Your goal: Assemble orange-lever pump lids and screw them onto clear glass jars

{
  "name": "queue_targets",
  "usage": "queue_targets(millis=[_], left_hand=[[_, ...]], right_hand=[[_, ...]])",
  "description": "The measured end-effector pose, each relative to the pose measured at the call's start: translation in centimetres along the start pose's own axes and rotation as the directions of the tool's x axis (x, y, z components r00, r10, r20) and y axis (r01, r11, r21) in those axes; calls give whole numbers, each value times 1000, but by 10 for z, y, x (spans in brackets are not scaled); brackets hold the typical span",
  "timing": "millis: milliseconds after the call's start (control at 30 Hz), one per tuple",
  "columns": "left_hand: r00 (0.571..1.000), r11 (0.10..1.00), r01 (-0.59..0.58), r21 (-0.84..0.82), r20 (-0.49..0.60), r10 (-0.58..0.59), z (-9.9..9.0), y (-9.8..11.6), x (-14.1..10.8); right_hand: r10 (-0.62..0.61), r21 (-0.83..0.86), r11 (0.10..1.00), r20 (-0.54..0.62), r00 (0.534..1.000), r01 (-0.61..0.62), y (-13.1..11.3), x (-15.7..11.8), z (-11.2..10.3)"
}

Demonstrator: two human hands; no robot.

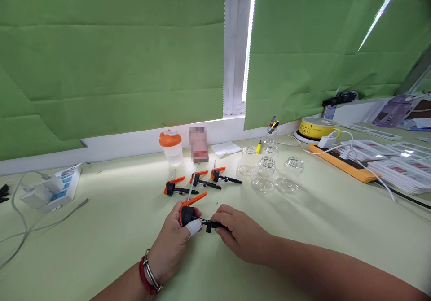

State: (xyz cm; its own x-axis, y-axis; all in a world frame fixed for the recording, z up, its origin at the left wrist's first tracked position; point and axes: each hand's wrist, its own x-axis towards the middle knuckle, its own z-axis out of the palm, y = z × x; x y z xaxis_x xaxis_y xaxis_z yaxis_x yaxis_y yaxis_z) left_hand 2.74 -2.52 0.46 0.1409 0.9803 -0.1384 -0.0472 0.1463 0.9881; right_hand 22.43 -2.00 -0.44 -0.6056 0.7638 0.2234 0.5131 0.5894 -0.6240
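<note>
My left hand [173, 236], with a white wrap on its thumb, is closed around the black cap end of a black-and-orange lever assembly [187, 215]. An orange lever and a pale rod stick up from that end. My right hand [240, 236] grips the assembly's black stem at the other end, its fingers covering part of it. Just beyond the hands lie three similar lever assemblies: a left one [175, 189], a middle one [200, 181] and a right one [222, 175]. A tiny shiny piece [217, 202] rests on the table near my right hand.
Several clear glass jars [264, 180] stand right of centre, with screwdrivers [274, 125] behind them. An orange-lidded cup [173, 150] is near the wall. A white power strip [65, 189] with cables lies left. At right are an orange power strip [343, 164], a yellow container [316, 128] and stacked cards [400, 171].
</note>
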Motion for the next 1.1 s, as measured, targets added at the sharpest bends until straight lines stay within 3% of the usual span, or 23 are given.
queue_targets(millis=[500, 1100], left_hand=[[997, 995, 42, 90, 67, -49, 3, 6, -4], [996, 995, 70, 69, 42, -73, 3, 0, -6]], right_hand=[[99, 11, 995, 69, 993, -100, 0, -1, 2], [87, -23, 996, 11, 996, -86, 6, 0, 11]])
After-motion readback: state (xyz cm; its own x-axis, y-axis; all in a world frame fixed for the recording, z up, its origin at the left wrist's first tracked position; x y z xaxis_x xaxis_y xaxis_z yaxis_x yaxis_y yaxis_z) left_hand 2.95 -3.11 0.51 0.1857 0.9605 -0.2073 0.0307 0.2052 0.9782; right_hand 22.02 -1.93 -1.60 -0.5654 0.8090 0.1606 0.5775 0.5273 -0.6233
